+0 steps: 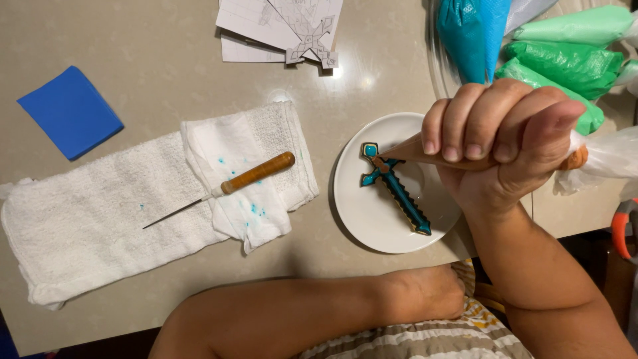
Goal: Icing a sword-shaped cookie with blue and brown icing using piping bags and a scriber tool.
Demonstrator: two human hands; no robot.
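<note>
One table, one white towel spread wide across its left half, an awl lying on the folded part. Four or so green and teal bags crowd the top right corner. One blue pad far left, open tabletop around it. One plate near the front edge carries one sword cookie. Right hand clenched around a brown piping bag, tip touching the hilt. Left hand tucked below the table edge; grip can't be told.
</note>
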